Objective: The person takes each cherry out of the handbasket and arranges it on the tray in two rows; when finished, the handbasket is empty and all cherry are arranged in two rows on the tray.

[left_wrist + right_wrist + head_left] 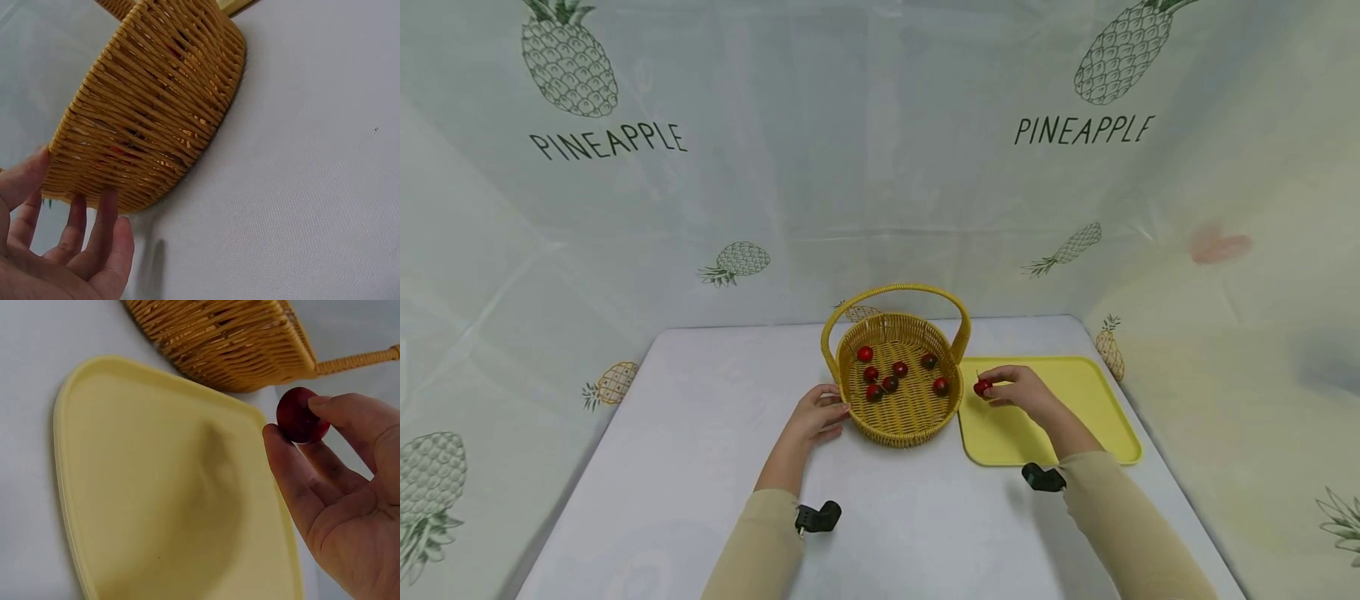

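Between thumb and fingertips, my right hand (1011, 388) pinches a dark red cherry (301, 416) above the yellow tray (1075, 417). In the head view a thin stem rises from this cherry. Left of the tray stands a round wicker basket (898, 435) with a tall arched handle. Several red and dark cherries (900, 369) lie scattered on its floor. My left hand (820, 414) rests against the basket's left side. In the left wrist view, its thumb reaches the rim while the loosely bent fingers (105, 219) lie by the outer wall.
A white table (715, 400) carries the basket and tray, which sit close together. Behind it hangs a pale curtain (865, 167) printed with pineapples. Each sleeve has a small black camera (1043, 477) at the wrist.
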